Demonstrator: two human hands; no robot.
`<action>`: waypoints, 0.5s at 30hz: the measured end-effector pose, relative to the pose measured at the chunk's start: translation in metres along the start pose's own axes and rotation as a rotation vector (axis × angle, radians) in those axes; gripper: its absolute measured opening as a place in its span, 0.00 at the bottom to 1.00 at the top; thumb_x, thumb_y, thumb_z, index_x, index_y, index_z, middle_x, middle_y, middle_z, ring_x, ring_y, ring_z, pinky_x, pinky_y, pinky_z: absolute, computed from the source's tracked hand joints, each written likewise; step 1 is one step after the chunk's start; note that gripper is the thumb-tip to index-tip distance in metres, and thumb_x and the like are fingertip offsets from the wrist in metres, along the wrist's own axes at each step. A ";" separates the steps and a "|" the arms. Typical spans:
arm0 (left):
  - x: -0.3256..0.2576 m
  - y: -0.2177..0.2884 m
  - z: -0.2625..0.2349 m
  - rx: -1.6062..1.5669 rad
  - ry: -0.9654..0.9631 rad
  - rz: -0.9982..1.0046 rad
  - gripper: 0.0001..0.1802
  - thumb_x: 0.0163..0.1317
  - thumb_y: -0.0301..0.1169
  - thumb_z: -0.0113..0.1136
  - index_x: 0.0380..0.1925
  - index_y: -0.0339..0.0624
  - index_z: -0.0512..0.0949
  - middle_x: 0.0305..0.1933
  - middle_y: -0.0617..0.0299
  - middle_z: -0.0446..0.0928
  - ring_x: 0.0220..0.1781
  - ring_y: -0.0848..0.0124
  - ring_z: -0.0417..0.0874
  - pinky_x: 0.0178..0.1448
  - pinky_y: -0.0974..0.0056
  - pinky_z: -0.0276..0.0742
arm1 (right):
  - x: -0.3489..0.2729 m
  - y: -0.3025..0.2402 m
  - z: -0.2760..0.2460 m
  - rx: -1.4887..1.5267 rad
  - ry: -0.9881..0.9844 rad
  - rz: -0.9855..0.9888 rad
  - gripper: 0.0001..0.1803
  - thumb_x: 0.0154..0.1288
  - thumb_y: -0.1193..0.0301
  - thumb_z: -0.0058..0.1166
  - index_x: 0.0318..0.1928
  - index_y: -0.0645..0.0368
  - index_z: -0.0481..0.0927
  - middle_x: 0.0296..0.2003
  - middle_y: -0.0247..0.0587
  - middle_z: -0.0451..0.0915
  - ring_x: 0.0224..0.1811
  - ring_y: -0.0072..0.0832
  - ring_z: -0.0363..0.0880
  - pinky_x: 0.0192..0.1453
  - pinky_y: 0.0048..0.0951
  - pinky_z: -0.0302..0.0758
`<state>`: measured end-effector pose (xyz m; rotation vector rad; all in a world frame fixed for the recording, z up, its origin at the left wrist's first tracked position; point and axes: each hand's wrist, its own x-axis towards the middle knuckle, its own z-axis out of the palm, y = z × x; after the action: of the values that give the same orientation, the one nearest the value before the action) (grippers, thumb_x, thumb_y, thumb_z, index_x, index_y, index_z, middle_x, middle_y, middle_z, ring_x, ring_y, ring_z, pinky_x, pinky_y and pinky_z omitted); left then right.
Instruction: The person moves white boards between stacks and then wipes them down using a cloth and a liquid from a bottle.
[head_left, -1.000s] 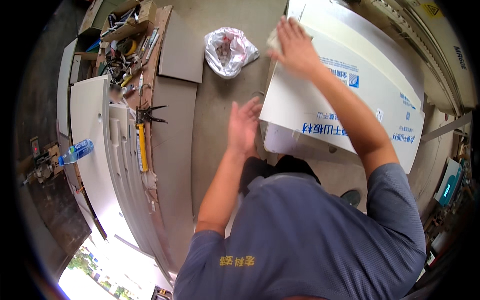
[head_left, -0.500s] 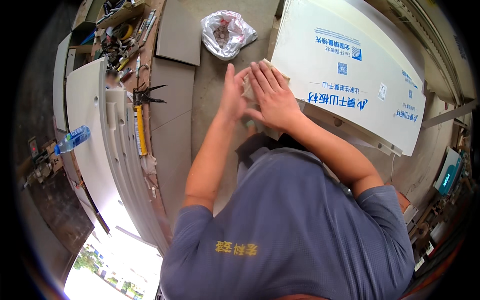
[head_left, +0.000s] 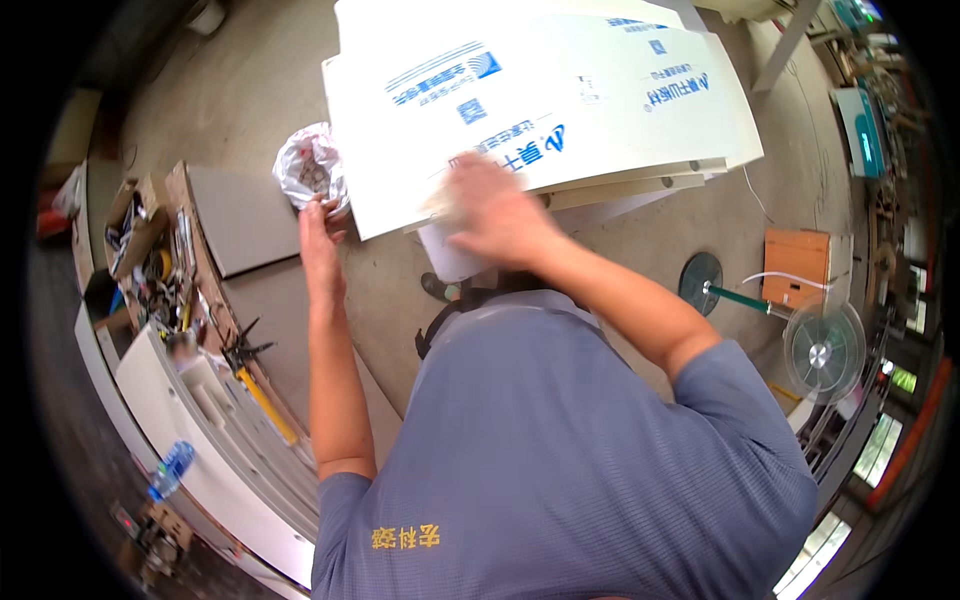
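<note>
My right hand (head_left: 492, 207) is over the near left part of a white panel (head_left: 400, 155) with blue print. It is smeared by motion. A pale beige cloth (head_left: 438, 203) shows under its fingers, partly hidden by them. My left hand (head_left: 321, 250) is in the air just left of the panel's corner, fingers stretched out and holding nothing. Beyond its fingertips stands a white plastic bag (head_left: 298, 165) with small brownish pieces inside; whether the hand touches it I cannot tell.
Grey boards (head_left: 240, 225) lie at the left, beside a yellow caulking gun (head_left: 265, 405) and a stack of white panels (head_left: 165, 400). A water bottle (head_left: 173, 470) rests on that stack. On the right are a pedestal fan (head_left: 822, 352) and a brown box (head_left: 797, 262).
My hands have parted. The left has moved left toward the bag; the right has moved over the printed panel with the cloth. The view has turned and shows more floor on the right.
</note>
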<state>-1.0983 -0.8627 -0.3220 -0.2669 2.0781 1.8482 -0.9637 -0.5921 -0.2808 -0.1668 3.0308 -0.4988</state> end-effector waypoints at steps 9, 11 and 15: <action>0.095 0.073 0.106 0.724 -0.059 0.728 0.36 0.75 0.50 0.47 0.72 0.35 0.61 0.76 0.42 0.61 0.77 0.45 0.60 0.78 0.48 0.55 | -0.076 0.177 -0.017 -0.102 0.443 0.500 0.36 0.68 0.54 0.54 0.67 0.69 0.68 0.69 0.64 0.66 0.75 0.54 0.61 0.80 0.49 0.55; 0.111 0.075 0.145 1.168 0.106 0.562 0.37 0.75 0.53 0.45 0.75 0.42 0.59 0.79 0.45 0.56 0.79 0.43 0.55 0.78 0.43 0.54 | -0.044 0.080 -0.045 0.142 0.170 0.241 0.44 0.67 0.43 0.49 0.71 0.66 0.65 0.73 0.55 0.63 0.79 0.47 0.55 0.83 0.47 0.45; 0.113 0.066 0.171 1.473 0.255 0.512 0.38 0.74 0.56 0.42 0.77 0.50 0.56 0.83 0.49 0.47 0.81 0.40 0.47 0.77 0.35 0.52 | -0.097 0.187 -0.067 0.109 0.263 0.397 0.48 0.63 0.47 0.58 0.72 0.70 0.61 0.73 0.58 0.62 0.79 0.48 0.52 0.83 0.47 0.44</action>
<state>-1.2044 -0.6751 -0.3192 0.4618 3.2084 0.0073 -0.8914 -0.3836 -0.2738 0.5361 3.1455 -0.6898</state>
